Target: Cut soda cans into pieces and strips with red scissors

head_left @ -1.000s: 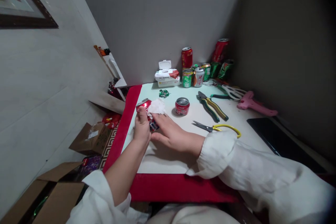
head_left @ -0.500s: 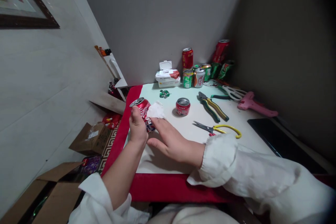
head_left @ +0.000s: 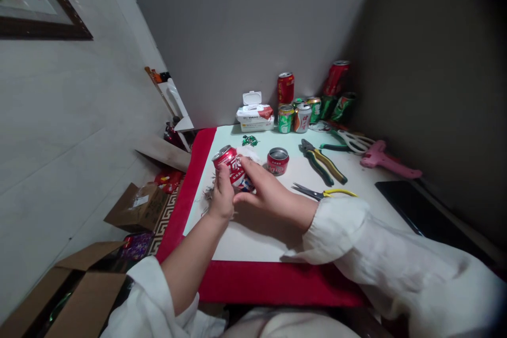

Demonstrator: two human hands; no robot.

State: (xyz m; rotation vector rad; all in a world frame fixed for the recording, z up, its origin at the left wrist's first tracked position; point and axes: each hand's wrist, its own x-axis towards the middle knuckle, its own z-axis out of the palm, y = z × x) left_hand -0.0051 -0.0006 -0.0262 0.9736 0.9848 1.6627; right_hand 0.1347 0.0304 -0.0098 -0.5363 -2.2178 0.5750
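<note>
My left hand (head_left: 222, 198) is closed around a red drink can (head_left: 227, 156), which is tilted, its silver top facing up and left. My right hand (head_left: 267, 186) is wrapped against the can's right side and presses a crumpled white wipe (head_left: 250, 155) on it. Most of the wipe is hidden behind the fingers. Just beyond the right hand stands a short cut-off red can (head_left: 278, 162), its hollow side up. Yellow-handled scissors (head_left: 317, 193) lie beside the right sleeve. Thin shavings or scraps (head_left: 208, 190) show on the white surface left of the can.
Pliers (head_left: 324, 162) and a pink glue gun (head_left: 390, 160) lie to the right, near a black tablet-like slab (head_left: 412, 211). A wipes pack (head_left: 255, 118), several cans (head_left: 301, 118) and green bits (head_left: 249, 140) are at the back. The table has a red border (head_left: 273, 282).
Both hands have shifted right with the can. The can is turned so more of its printed side shows, and the right hand now wraps it more closely. The wipe is more hidden.
</note>
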